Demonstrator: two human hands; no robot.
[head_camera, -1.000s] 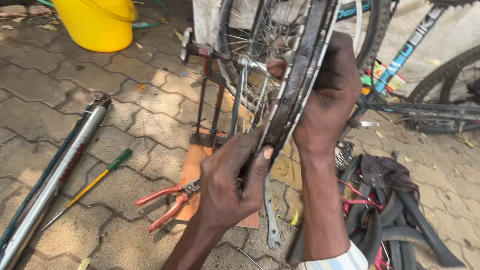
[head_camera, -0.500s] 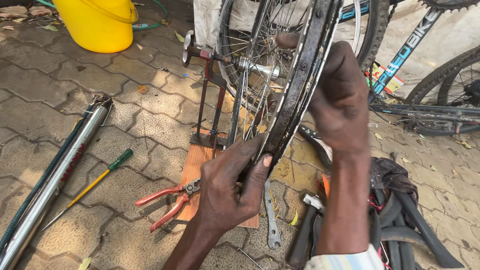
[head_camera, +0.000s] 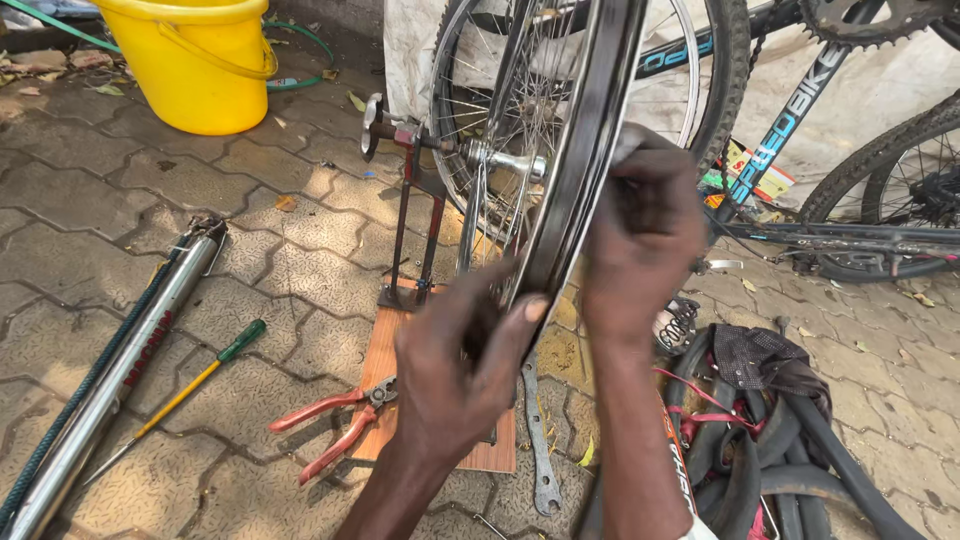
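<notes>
Grey paving stones (head_camera: 90, 190) cover the ground, with a bicycle (head_camera: 800, 130) leaning beyond the hands at the far right. Closest to the person stands a bare wheel rim (head_camera: 585, 190), upright and seen nearly edge-on, its hub resting in a dark metal stand (head_camera: 415, 215) whose foot sits on a wooden board (head_camera: 385, 365).

Low on that rim, the left hand (head_camera: 455, 370) wraps its fingers around the edge, thumb pressed against the near face. Higher up, the right hand (head_camera: 640, 235) closes over the rim's right side, fingers curled tight on it.

Far to the left of the left hand lies a long silver pump (head_camera: 120, 360), and well beyond it stands a yellow bucket (head_camera: 200, 60). Right of the right forearm sits a heap of black tyres and tubes (head_camera: 790, 440). Between pump and left hand lies a screwdriver (head_camera: 180, 395) with a green handle. Just left of the left hand rest red-handled pliers (head_camera: 335, 420), partly on the board. Below the hand lies a flat spanner (head_camera: 538, 440).
</notes>
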